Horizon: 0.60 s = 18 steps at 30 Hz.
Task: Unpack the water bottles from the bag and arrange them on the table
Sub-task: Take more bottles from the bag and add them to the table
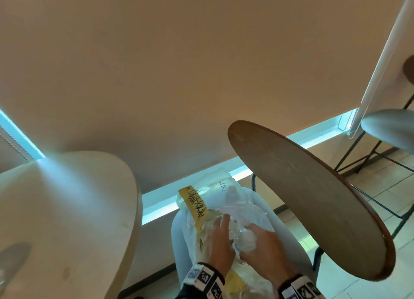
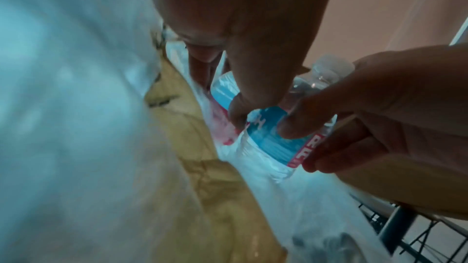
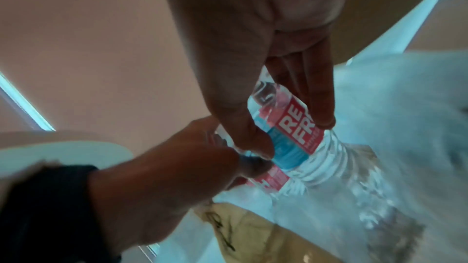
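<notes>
From the head view, a clear plastic bag (image 1: 224, 211) with a yellow tape strip (image 1: 196, 203) lies on a pale seat at 6 o'clock, wedged between a cream table (image 1: 67, 209) at 8 o'clock and a brown round tabletop (image 1: 309, 200) at 4 o'clock, whose rim overhangs the seat's right side. The left hand (image 1: 218, 242) lies on the bag with fingers fairly straight; the right hand (image 1: 266, 247) curls round a clear water bottle (image 1: 246, 239) among the plastic. A grey stool (image 1: 389, 128) stands at 2 o'clock. From the left wrist, the bottle (image 2: 268, 137) shows its blue and red label at centre, half sheathed in bag film; left fingertips (image 2: 238, 115) touch the label, and the right hand (image 2: 380, 117) wraps it from 3 o'clock. From the right wrist, thumb and fingers (image 3: 319, 107) pinch the bottle (image 3: 298, 143), while the left hand (image 3: 177, 167) comes in from 8 o'clock, its grip unclear.
</notes>
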Tool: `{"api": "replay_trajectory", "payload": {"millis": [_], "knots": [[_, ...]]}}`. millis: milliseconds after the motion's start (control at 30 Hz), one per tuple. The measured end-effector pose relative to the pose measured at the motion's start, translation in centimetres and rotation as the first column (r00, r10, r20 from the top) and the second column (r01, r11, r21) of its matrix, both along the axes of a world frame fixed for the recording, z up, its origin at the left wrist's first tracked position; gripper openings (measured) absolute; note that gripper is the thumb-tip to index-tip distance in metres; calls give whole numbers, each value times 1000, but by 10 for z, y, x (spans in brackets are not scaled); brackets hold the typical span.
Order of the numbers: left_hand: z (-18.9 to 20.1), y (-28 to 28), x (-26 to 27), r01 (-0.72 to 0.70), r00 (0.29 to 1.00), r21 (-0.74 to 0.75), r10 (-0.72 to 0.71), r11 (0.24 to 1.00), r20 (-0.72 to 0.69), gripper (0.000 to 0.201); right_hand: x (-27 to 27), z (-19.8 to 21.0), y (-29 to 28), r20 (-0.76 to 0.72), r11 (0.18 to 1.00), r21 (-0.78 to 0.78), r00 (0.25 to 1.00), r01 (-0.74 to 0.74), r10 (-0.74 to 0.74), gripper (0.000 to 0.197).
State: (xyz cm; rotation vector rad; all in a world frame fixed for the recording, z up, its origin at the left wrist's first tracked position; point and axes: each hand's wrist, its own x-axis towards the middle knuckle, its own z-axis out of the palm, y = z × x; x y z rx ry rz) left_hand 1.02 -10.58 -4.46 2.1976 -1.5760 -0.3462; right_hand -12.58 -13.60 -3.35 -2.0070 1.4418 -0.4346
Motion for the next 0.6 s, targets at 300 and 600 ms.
{"api": "replay_trajectory", "payload": {"millis": [300, 600], "knots": [[163, 115, -22, 53, 992, -207, -75, 977, -102, 60, -48, 173, 55, 102, 980, -179, 989, -90, 109, 49], [296, 246, 8, -263, 962, -514, 184, 816, -199, 55, 17, 290, 94, 406, 849, -446, 782, -283, 474, 72]]}}
